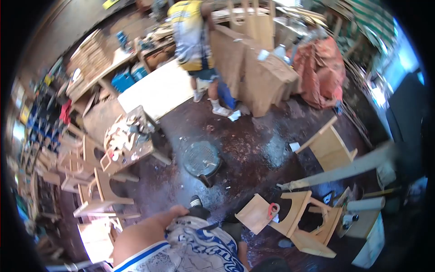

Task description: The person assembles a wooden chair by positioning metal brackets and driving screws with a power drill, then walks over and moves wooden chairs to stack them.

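Note:
My left hand is low in the view, by my left knee, with the arm bent out to the side. Its fingers are blurred and partly hidden, and I see nothing held in it. Of my right arm only a piece of skin shows beside the shirt; the right hand itself is hidden. Just ahead of my feet is a round dark stool-like disc on the floor. To the right lies an unfinished wooden chair, with a red tape roll on its flat panel.
Wooden chair frames crowd the left. A low table bears wood offcuts. Another person stands by a brown-covered stack. A wooden panel piece stands at right, near a long pale beam.

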Demonstrator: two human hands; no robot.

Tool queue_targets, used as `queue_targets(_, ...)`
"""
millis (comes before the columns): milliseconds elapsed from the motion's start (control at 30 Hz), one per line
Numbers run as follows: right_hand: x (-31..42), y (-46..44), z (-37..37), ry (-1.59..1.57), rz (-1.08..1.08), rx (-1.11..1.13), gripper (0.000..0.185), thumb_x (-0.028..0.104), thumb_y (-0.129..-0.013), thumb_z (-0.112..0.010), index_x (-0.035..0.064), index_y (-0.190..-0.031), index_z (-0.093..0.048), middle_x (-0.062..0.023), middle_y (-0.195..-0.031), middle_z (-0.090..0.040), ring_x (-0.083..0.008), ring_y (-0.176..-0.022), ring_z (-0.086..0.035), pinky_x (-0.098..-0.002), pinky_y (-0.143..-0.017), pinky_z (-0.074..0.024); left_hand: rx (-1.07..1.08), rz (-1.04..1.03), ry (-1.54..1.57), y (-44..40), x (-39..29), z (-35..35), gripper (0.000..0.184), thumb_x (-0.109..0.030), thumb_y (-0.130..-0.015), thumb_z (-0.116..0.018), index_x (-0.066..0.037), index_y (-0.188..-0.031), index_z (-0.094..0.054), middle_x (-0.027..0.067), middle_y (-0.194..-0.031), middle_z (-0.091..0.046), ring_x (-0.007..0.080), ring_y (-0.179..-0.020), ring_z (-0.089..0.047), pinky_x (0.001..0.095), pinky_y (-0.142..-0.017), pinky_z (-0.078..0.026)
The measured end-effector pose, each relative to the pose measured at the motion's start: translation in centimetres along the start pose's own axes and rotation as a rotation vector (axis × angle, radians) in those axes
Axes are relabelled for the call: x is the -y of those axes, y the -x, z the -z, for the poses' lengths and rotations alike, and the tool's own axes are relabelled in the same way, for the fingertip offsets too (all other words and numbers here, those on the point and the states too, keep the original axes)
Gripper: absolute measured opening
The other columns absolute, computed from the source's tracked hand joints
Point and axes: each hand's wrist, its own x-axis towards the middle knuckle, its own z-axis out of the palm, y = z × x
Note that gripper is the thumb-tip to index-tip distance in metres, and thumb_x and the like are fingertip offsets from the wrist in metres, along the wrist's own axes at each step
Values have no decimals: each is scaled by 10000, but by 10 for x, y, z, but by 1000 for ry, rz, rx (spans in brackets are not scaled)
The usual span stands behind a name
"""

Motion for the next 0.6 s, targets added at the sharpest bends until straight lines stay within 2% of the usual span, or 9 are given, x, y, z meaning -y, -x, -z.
queue_targets(67,43,45,-34,1,1,-45,150,161,-830,-599,65,-846,-713,-79,-671,-617,-297,-564,-591,-398,-505,-465,36,-81,58,-25,38,10,545,-505,-890,-571,-120,-1257,-689,155,-1306,-661,343,-1194,-624,477,-1015,-482)
queue_targets(133,81,79,-52,12,120,-33,154,151,-843,-572,60,-845,-696,-65,-639,-576,-267,-514,-545,-370,-466,-430,252,-491,52,-58,75,10,544,-536,-942,-521,-141,-1279,-682,203,-1312,-640,396,-1202,-603,470,-1039,-463)
queue_targets(200,119,96,-65,-2,296,24,155,153,-848,-538,69,-825,-667,-43,-617,-518,-208,-467,-479,-326,-426,-380,357,-360,269,-18,83,58,586,-555,-944,-527,-103,-1289,-671,188,-1299,-653,370,-1193,-613,473,-1031,-463)
queue_targets(267,137,-13,-68,1,375,155,129,152,-841,-525,86,-786,-622,-56,-612,-502,-172,-421,-424,-314,-386,-338,412,-267,452,45,90,109,631,-573,-947,-533,-65,-1299,-660,173,-1286,-666,344,-1185,-623,476,-1023,-462)
queue_targets(367,195,47,-122,-82,396,317,173,113,-884,-544,67,-745,-635,-26,-619,-524,-151,-434,-486,-286,-363,-353,444,-237,708,76,139,122,666,-600,-942,-543,-53,-1305,-659,153,-1272,-678,324,-1170,-631,477,-1007,-471)
queue_targets(433,238,64,-163,143,380,264,135,139,-855,-560,81,-754,-629,-33,-636,-547,-152,-456,-495,-294,-390,-376,245,-118,703,96,163,114,655,-598,-946,-542,-64,-1307,-663,154,-1284,-670,334,-1168,-629,489,-990,-483)
queue_targets(467,260,81,-188,315,363,196,105,166,-826,-576,95,-764,-623,-39,-653,-569,-153,-478,-503,-302,-417,-398,232,-110,753,103,173,103,655,-598,-946,-542,-64,-1307,-663,154,-1284,-670,334,-1168,-629,489,-990,-483)
queue_targets(533,304,127,-233,684,510,159,113,181,-824,-599,98,-846,-671,-39,-720,-628,-155,-561,-581,-317,-454,-449,118,12,940,122,194,73,642,-581,-945,-530,-87,-1340,-640,135,-1342,-639,295,-1198,-609,459,-1011,-471)
queue_targets(600,342,144,-276,760,571,247,173,180,-823,-608,113,-941,-714,-38,-773,-657,-157,-600,-612,-334,-475,-480,51,81,1133,77,231,-18,695,-619,-926,-538,-65,-1332,-642,162,-1379,-611,319,-1226,-591,466,-1044,-444)
